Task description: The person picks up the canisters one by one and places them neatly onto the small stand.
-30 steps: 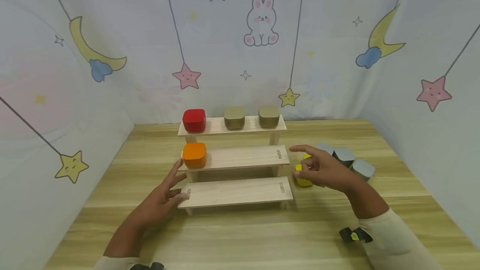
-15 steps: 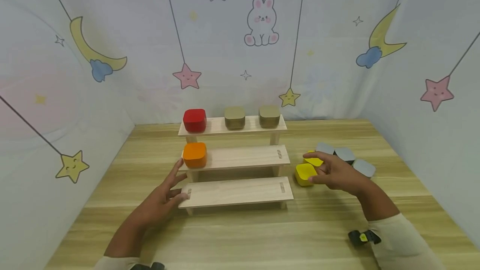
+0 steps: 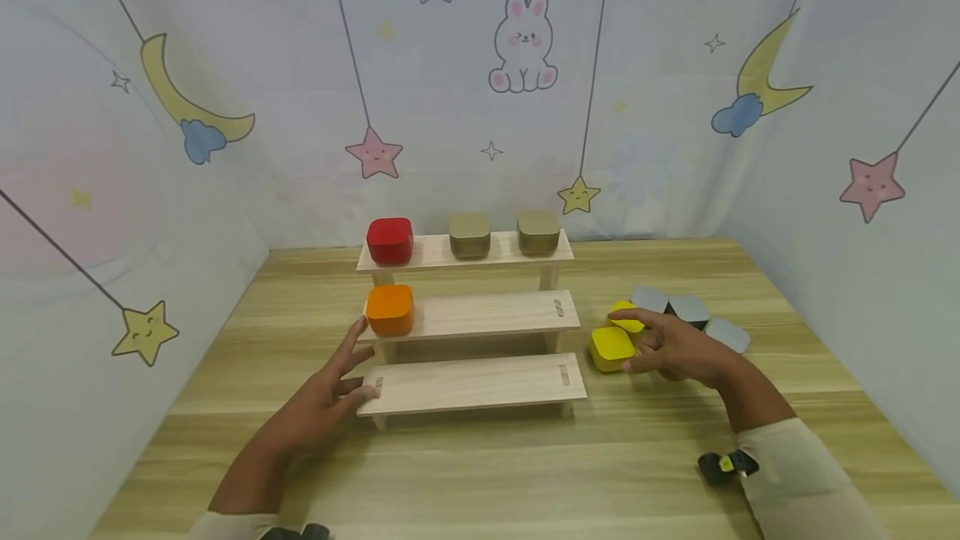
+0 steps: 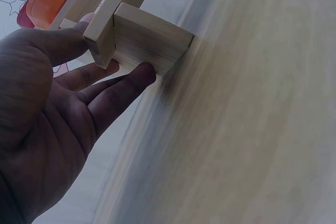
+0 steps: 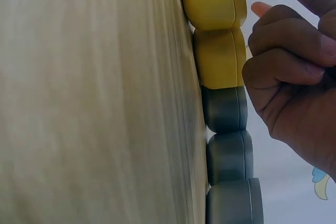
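Left hand (image 3: 318, 402) spreading fingers, thumb touching left end of pale wooden rack (image 3: 487, 313). Glossy orange block (image 3: 389, 317) sitting on rack's middle tier; red block (image 3: 390, 242), khaki blocks (image 3: 469, 227) on top tier. Right of rack, two yellow rounded blocks (image 3: 612, 345) lying on table (image 3: 487, 482), wood-grained; right hand (image 3: 686, 350) extending index finger beside them, gripping nothing. Grey blocks (image 3: 727, 335) resting farther right. Printed white curtain (image 3: 300, 23) hanging behind rack.

A cream sleeve (image 3: 806, 482) is worn behind the right hand (image 3: 678, 350), with a small black device (image 3: 714, 471) bearing a yellow-green mark (image 3: 726, 463) at its cuff; behind the left hand (image 3: 322, 402), a matching sleeve (image 3: 223, 527) is seen.
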Demonstrator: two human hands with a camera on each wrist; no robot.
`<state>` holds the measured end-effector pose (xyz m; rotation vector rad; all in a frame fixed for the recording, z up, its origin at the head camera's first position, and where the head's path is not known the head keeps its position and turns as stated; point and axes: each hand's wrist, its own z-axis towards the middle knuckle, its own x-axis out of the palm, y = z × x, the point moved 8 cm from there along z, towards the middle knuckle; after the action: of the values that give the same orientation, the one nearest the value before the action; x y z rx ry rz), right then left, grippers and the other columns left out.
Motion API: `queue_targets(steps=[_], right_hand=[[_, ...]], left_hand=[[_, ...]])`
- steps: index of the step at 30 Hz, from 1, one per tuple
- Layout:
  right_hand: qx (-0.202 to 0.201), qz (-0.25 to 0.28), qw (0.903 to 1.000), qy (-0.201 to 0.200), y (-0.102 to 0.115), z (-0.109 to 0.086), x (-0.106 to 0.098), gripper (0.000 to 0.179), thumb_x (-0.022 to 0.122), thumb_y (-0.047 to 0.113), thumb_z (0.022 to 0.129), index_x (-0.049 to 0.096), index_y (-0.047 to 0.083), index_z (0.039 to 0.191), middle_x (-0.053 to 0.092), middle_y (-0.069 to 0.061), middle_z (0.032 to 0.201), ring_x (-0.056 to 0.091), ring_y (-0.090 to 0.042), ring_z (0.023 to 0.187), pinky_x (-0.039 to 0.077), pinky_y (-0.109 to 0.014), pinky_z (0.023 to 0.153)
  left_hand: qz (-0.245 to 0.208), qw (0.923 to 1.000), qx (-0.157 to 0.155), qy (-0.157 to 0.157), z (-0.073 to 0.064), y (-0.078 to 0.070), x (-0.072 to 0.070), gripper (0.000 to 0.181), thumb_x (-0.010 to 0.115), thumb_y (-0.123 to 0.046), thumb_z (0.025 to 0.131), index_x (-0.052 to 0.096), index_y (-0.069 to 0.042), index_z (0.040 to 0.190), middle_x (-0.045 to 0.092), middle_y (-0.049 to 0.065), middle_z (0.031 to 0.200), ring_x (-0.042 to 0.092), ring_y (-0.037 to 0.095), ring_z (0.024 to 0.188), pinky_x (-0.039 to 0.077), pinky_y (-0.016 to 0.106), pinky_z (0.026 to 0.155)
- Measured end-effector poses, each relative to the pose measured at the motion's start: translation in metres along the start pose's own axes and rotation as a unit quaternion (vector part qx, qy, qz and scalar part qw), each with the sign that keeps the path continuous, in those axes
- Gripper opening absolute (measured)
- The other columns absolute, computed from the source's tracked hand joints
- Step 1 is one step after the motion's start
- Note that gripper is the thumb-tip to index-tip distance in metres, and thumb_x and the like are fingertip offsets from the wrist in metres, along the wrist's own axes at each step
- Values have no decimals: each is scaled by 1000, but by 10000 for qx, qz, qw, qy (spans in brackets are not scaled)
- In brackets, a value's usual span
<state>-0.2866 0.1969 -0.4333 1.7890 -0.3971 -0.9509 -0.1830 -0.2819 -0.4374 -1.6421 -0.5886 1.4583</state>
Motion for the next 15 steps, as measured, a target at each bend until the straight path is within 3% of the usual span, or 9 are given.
queue_targets(steps=[15], right_hand=[[66, -598, 9980, 180, -8, 9, 3, 83, 79, 18, 102, 33, 3, 169, 37, 11, 57, 27, -4, 43, 35, -20, 45]], left_hand=[[-15, 10000, -57, -8, 0, 0, -1, 104, 71, -22, 108, -4, -51, 173, 15, 22, 183, 58, 59, 142, 61, 53, 108]])
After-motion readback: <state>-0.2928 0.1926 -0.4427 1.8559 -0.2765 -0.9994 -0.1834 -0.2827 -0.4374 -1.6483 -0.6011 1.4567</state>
